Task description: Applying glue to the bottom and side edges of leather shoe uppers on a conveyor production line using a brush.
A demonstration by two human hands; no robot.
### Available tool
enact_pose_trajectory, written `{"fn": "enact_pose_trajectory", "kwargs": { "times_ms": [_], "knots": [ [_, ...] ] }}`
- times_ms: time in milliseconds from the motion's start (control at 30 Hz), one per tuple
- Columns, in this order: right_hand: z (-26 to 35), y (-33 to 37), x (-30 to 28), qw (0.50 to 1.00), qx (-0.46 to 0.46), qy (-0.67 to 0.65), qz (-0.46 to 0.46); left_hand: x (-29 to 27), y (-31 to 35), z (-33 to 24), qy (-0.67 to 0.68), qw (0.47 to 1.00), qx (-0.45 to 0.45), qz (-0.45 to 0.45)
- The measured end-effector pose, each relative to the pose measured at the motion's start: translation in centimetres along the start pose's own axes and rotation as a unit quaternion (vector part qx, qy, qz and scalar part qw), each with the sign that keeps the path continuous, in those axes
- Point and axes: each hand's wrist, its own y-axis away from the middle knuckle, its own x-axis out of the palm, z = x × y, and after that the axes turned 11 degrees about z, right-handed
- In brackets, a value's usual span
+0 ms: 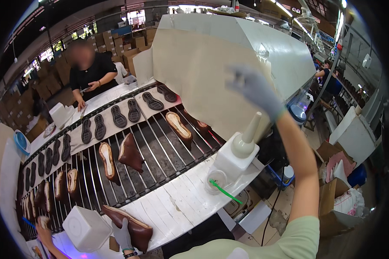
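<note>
The left hand (122, 235), gloved grey, lies low with fingers clasped over a brown shoe upper (132, 226) on the white bench (181, 203) — a white square tub (86, 228) sits just beside it. The right hand (254, 88) is raised high, arm stretched upward, fingers loose and empty — a cream cone-tipped form (245, 140) stands below it.

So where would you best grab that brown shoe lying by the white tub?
Probably around the middle of the brown shoe, from above: it lies on its side on the white table, opening exposed. The left hand already rests there, gloved, near the white tub.
</note>
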Motion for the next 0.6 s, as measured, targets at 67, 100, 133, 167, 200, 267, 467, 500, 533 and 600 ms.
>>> {"fn": "enact_pose_trajectory", "kwargs": {
  "times_ms": [67, 100, 133, 167, 200, 267, 467, 500, 533, 600],
  "knots": [
    [-5.8, -8.5, -1.5, 0.962, -0.026, 0.212, -0.169, 0.1, -0.3, 0.7, 0.019, 1.0, 0.018, 0.002],
    [-5.9, -11.9, -3.3, 0.961, 0.062, 0.221, -0.154, 0.1, -0.6, 0.8, 0.034, 0.999, 0.029, 0.01],
    [-7.2, -14.7, -4.6, 0.935, 0.095, 0.298, -0.166, 0.3, -0.4, 0.6, 0.017, 0.999, 0.037, -0.008],
    [-8.7, -17.0, -5.7, 0.902, 0.13, 0.372, -0.176, 0.5, 0.1, -0.1, 0.025, 0.999, 0.02, -0.018],
    [-9.7, -18.8, -6.3, 0.901, 0.181, 0.363, -0.151, 0.8, 0.8, -1.1, 0.012, 0.999, 0.028, -0.027],
    [-11.4, -21.1, -6.8, 0.898, 0.235, 0.349, -0.129, 1.2, 1.1, -1.7, -0.003, 0.998, 0.042, -0.039],
    [-14.5, -23.3, -3.8, 0.911, 0.292, 0.208, -0.202, 0.6, 2.1, -5.7, -0.08, 0.996, -0.05, -0.006],
    [-14.7, -23.8, -3.9, 0.912, 0.29, 0.205, -0.203, 0.8, 1.5, -4.0, -0.08, 0.995, -0.051, -0.01],
    [-14.9, -24.1, -4.4, 0.921, 0.274, 0.191, -0.201, 0.8, 0.5, -0.8, -0.028, 1.0, -0.001, -0.014],
    [-14.0, -24.4, -3.8, 0.932, 0.235, 0.156, -0.226, 0.3, -0.1, 2.1, 0.026, 0.999, 0.038, -0.017]
  ]
}}
